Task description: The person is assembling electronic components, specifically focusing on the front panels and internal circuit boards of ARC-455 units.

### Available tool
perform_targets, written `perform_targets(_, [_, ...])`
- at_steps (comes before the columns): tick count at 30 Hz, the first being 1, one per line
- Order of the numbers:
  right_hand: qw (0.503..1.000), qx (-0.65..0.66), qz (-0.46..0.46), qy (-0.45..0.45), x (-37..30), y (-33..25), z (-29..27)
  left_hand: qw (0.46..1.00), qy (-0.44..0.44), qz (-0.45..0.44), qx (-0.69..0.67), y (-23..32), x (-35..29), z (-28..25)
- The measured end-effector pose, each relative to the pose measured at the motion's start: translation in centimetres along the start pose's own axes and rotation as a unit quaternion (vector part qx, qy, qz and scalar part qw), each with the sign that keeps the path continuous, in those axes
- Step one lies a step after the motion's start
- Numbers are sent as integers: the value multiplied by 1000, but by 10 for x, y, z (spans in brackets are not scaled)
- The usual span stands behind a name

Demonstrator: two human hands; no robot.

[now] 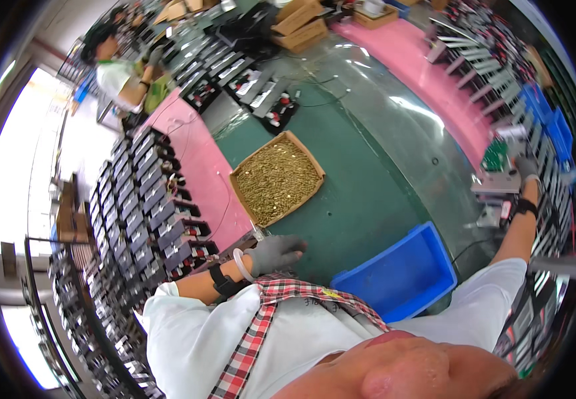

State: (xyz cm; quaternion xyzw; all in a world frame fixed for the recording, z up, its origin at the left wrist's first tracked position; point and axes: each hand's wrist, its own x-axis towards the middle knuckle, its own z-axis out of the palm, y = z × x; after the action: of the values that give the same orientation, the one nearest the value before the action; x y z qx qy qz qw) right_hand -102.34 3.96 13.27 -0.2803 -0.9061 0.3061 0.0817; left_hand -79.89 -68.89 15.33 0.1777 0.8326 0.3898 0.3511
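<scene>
My left hand [276, 255], in a grey glove, is over the near edge of the green table mat, just below a shallow cardboard box [278, 178] full of small brass-coloured pieces. Its fingers are stretched out and it holds nothing. Far out to the right, my right hand [528, 167], also gloved in grey, has its fingers bent at the edge of a silver metal casing [497, 183]. A green circuit board [495, 155] sits right beside that casing. The fingertips are partly hidden. An open blue plastic bin [401, 272] stands between my arms, close to my body.
Racks of dark metal units [148, 199] line the left side; rows of silver plates [474, 70] stand at the right. Several assembled units [261, 93] lie at the far end. A co-worker [118, 76] is at the far left. Pink matting [201, 159] borders the green mat [354, 166].
</scene>
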Motion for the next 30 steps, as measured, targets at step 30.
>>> perform_targets(30, [833,543,-93,-59,-290,-338,95,992,-81,70,-61,8,-31,0])
